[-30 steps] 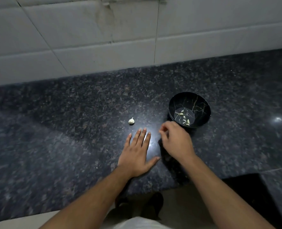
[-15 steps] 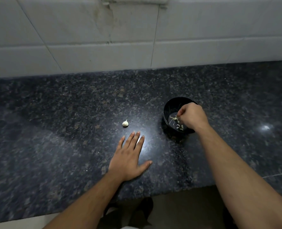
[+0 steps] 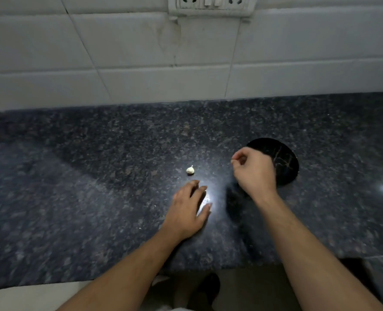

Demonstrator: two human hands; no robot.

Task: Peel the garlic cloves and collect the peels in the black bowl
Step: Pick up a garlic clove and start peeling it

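A dark speckled granite counter (image 3: 96, 176) runs to a wall of pale rectangular tiles (image 3: 130, 48). A white switch-and-socket plate (image 3: 210, 4) sits high on the wall. Below the counter edge, perhaps light flooring (image 3: 17, 299).

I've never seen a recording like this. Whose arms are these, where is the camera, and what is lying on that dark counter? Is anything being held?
There is no machine here: these are a person's two bare arms, filmed by one wide-angle camera worn on the head and looking forward and down, so you see roughly what the person sees.

The surface is a dark speckled stone counter against a white tiled wall with a socket panel at the top. On the counter lie a single small garlic clove and a black bowl meant for the peels.

The left hand rests on the counter just below the clove, without touching it. The right hand is in front of the bowl, fingers curled, thumb and fingertip pinched together. Whether a scrap of peel sits in that pinch is too small to tell.
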